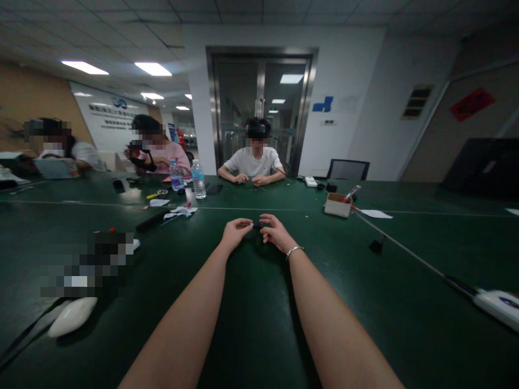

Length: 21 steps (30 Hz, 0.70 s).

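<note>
Both of my hands meet over the middle of the dark green table (259,286). Between their fingertips is a small black object (257,226) with a light, shiny end toward the left. My left hand (235,233) pinches that light end between thumb and fingers. My right hand (276,233), with a silver bracelet at the wrist, holds the black end. The object is too small to name, and the fingertips hide part of it.
Two water bottles (198,179) stand beyond my hands at the left, near papers (180,212). A small box (338,206) and a black clip (377,245) lie at the right, by a cable running to a white power strip (498,308). A person (257,162) sits opposite.
</note>
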Available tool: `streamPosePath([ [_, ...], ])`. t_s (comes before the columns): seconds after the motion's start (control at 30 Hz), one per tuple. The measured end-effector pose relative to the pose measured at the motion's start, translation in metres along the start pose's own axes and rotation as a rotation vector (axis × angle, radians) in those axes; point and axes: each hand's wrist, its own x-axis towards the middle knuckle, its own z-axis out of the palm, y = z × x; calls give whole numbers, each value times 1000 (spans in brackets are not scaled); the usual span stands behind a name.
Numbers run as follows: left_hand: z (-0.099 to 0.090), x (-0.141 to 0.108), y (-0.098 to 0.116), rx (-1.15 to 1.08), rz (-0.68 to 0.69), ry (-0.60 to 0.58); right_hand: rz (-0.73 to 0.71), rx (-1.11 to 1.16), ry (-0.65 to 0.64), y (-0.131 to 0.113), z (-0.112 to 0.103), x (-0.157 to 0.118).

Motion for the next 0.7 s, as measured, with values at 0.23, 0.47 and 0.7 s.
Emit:
streamPosePath([
  [0.23, 1, 0, 1, 8, 3, -1, 62, 6, 11, 0, 0, 0],
  [0.47, 0, 0, 1, 16, 11, 12, 47, 59, 9, -1, -1, -1],
  [0.7, 2, -1, 1, 53, -5, 33, 47, 50, 0, 3, -3, 1],
])
